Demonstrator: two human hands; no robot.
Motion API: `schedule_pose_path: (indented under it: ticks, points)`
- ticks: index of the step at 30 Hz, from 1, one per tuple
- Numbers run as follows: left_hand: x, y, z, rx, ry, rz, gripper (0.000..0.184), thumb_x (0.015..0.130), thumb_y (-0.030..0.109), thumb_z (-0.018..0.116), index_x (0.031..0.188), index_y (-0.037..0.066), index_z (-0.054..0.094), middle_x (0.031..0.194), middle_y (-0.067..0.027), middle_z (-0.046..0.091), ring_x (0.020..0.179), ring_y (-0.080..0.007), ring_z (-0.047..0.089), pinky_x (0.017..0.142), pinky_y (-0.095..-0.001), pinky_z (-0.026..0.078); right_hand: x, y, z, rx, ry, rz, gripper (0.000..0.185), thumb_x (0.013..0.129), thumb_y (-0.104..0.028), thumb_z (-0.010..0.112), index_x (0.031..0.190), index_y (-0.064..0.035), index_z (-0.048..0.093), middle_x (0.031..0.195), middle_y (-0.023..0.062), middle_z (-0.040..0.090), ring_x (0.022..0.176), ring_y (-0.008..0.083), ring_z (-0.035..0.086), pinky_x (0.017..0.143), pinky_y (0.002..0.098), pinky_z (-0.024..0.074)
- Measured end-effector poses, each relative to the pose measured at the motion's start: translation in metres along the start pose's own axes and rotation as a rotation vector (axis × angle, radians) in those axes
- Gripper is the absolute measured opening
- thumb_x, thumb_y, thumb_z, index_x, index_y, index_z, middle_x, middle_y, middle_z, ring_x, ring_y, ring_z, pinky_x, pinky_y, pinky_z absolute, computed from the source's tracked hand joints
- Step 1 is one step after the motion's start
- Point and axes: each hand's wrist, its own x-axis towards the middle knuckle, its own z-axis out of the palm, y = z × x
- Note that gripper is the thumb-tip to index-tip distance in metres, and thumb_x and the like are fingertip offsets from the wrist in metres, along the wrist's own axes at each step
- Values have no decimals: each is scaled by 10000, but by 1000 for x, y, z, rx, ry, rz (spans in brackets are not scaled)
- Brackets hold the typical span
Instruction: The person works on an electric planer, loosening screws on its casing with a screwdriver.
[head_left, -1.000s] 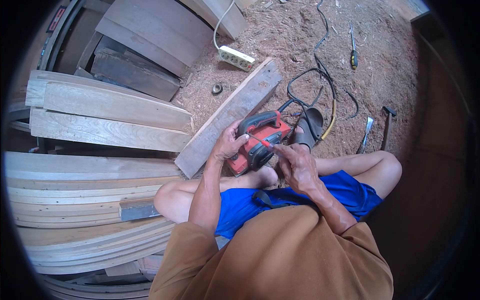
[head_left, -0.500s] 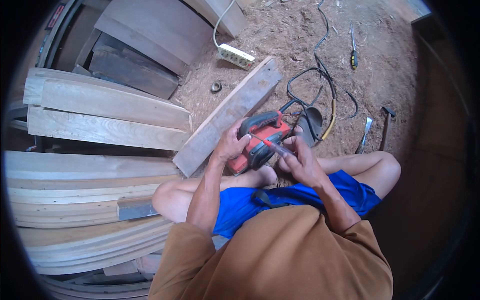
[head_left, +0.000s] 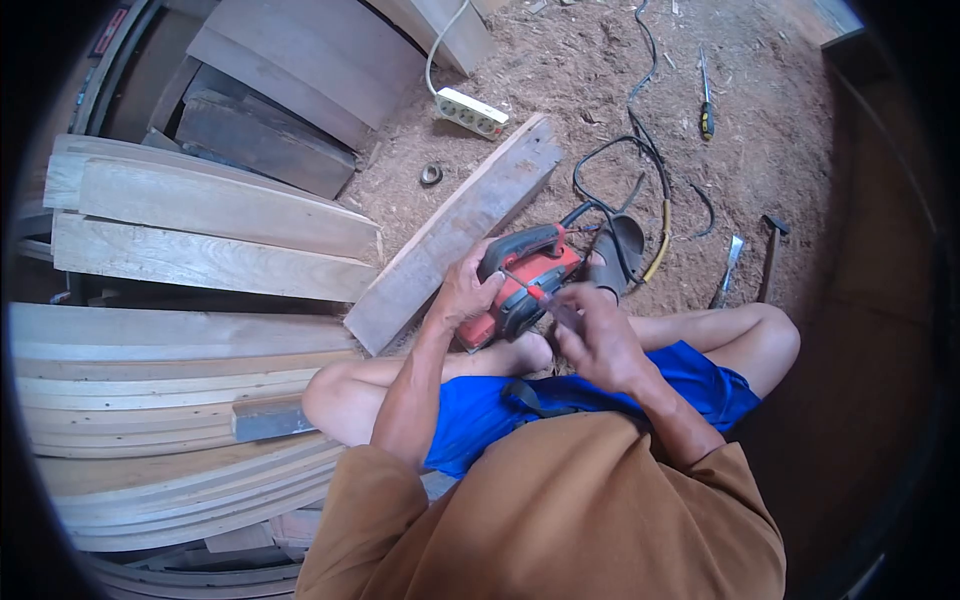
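A red and black electric planer (head_left: 562, 262) rests tilted in front of my lap. My left hand (head_left: 464, 298) grips its near left side, with the thumb close to the screwdriver's shaft. My right hand (head_left: 607, 345) is closed around the handle of a screwdriver (head_left: 540, 293), red near the shaft and darker behind. Its thin shaft points up and left across the planer's body; where the tip meets the planer is too small to make out.
A thick wooden beam (head_left: 455, 235) lies beyond my left hand, and stacked planks (head_left: 210, 265) fill the left side. On the sawdust floor are a power strip (head_left: 470, 113), a tape roll (head_left: 431, 174), cables (head_left: 667, 215), another screwdriver (head_left: 707, 118), a chisel (head_left: 733, 262) and a hammer (head_left: 773, 250).
My right hand has turned about the screwdriver's handle, and its fingers sit differently on it. The planer and my left hand stay almost in place.
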Motion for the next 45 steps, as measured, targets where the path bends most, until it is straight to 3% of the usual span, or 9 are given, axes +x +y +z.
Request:
schedule_pose_path:
  ticks: [6,8,11,15,21,24,38,42,45]
  points:
    - [0,11,0,41,-14,-10,595,883,101,655,1466,30,557,1305,-203,700,1230,-304,666,1090,-397,499,-1,8,5,-11,-34,-59,202,1007,-138,634,1201,-92,664,925,169,743,695,292,691,616,432,547]
    - [-3,24,0,65,-12,-68,567,882,74,661,1438,4,573,1270,-153,691,1161,-188,643,1060,-344,493,7,31,-1,915,-210,561,193,1049,-198,589,1209,-106,646,922,134,756,639,204,665,585,366,550]
    - [-1,19,1,152,0,33,620,873,90,676,1473,24,538,1359,-270,667,1273,-426,660,1093,-449,514,16,26,-8,1234,-231,930,228,1097,-295,532,1225,-121,605,922,88,759,578,104,618,550,285,539]
    - [-11,20,14,209,198,223,456,870,31,710,1318,41,628,1366,-301,649,1268,-446,660,1056,-462,541,20,10,-4,1115,-76,973,269,1103,-356,542,1202,-109,583,916,69,747,556,95,605,518,277,532]
    - [-8,7,14,235,208,282,220,872,-38,729,1071,47,691,1321,-309,664,1311,-445,644,975,-452,582,23,19,-7,726,-110,744,243,1060,-298,618,1173,-84,635,921,109,729,593,183,649,546,358,546]
    - [-8,10,12,223,226,276,210,873,-31,737,1063,46,691,1271,-302,686,1312,-441,645,954,-451,587,25,-13,-29,-174,1,-357,312,956,-177,683,1250,-83,637,901,158,702,694,325,695,617,460,562]
    - [-5,17,13,217,191,266,192,847,-82,702,1005,24,670,1022,-252,727,1335,-469,603,969,-513,574,5,-10,3,318,-80,364,382,1042,-268,630,1339,-32,583,872,124,677,805,290,703,676,442,551]
    - [-3,13,15,245,186,327,195,845,-88,693,1004,23,670,983,-237,722,1192,-422,667,1016,-495,568,7,-31,-22,-484,-339,-86,405,998,-198,644,1369,-42,599,1055,235,712,906,430,718,737,510,564]
    - [-6,18,18,259,218,293,187,843,-99,678,992,13,665,881,-195,719,949,-349,777,1076,-458,564,-2,2,11,-93,-130,-77,387,1001,-147,616,1365,-18,602,1032,198,726,847,352,723,685,487,553]
